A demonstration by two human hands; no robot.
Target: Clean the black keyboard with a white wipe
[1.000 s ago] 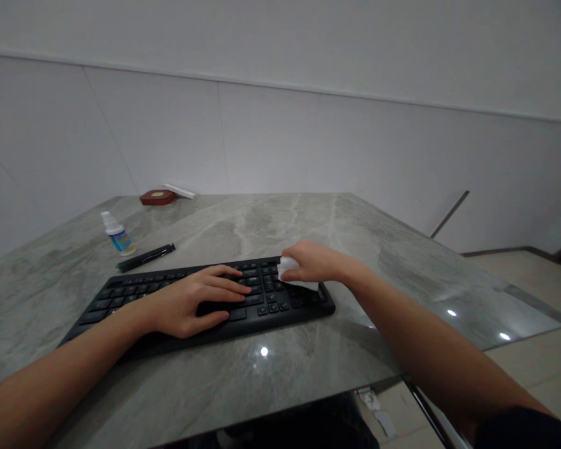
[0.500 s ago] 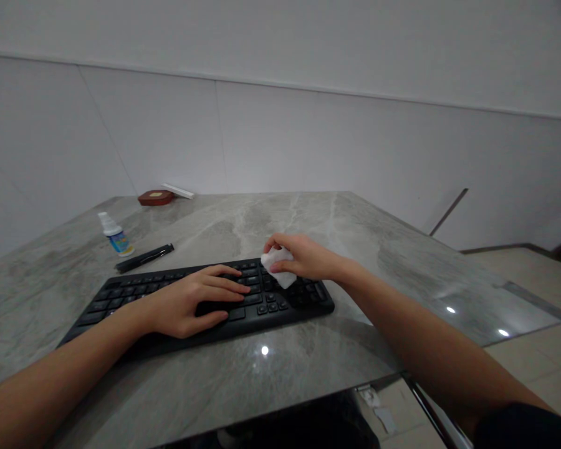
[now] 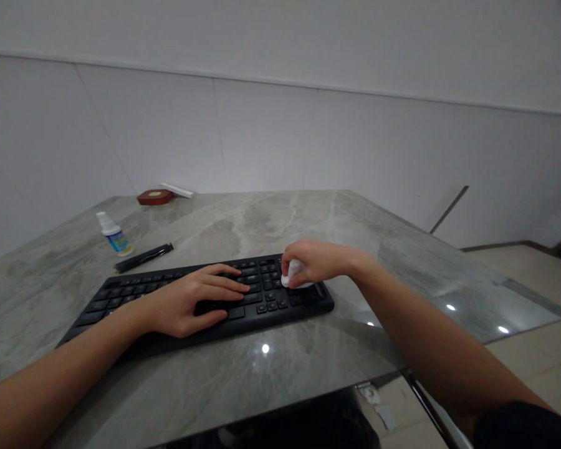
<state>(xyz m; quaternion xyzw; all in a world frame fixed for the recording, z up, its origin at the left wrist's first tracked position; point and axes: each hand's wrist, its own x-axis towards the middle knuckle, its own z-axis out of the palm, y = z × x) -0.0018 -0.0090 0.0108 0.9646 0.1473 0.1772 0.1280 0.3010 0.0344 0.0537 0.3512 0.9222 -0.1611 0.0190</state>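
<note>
A black keyboard (image 3: 252,321) lies at a slant on the grey marbled table. Across its middle keys my left hand (image 3: 191,300) rests flat, fingers stretched out and apart, holding nothing. My right hand (image 3: 315,265) is closed around a crumpled white tissue (image 3: 297,274) and presses it on the keys at the right end. The tissue and the hand hide part of the number pad.
Behind the keyboard on the left stand a white spray bottle (image 3: 115,236) with a blue label and a long black object (image 3: 144,257). A red-brown box (image 3: 155,197) and a white strip (image 3: 177,190) lie by the wall. The table's (image 3: 280,386) front edge is close.
My right hand has moved to the right over the keyboard with the tissue, uncovering keys left of the number pad. My left hand has stayed in place.
</note>
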